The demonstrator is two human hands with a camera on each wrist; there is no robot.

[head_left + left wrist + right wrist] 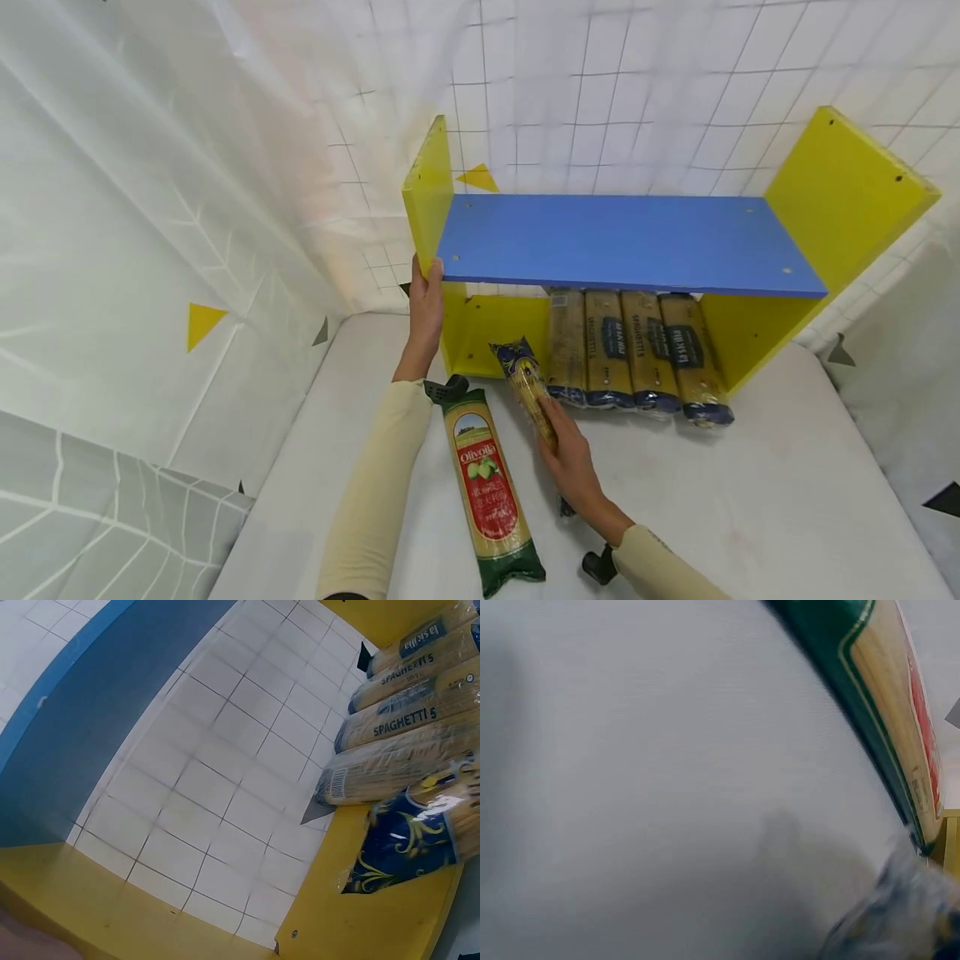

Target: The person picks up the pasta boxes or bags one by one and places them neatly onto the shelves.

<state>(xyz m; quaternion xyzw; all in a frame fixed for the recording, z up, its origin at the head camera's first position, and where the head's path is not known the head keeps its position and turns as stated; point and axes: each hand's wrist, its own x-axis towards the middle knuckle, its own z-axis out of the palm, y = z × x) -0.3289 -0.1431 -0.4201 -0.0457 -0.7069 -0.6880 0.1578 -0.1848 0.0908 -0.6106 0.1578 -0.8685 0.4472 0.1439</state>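
My left hand (426, 321) grips the yellow left side panel of a blue-and-yellow shelf unit (630, 242), thumb on its front edge. In my right hand (573, 462) is a spaghetti packet (527, 379) with a dark blue patterned end. That end points at the lower compartment's opening, left of a row of several upright spaghetti packets (609, 350). The left wrist view shows the held packet's blue end (409, 840) close to the row. In the right wrist view only a blurred clear wrapper end (900, 915) appears.
A green-ended Olivoila pasta packet (487, 492) lies on the white table (750, 500), between my forearms. Behind the shelf hangs a white gridded sheet (540, 108). A pale sheet (135, 250) also stands along the left side.
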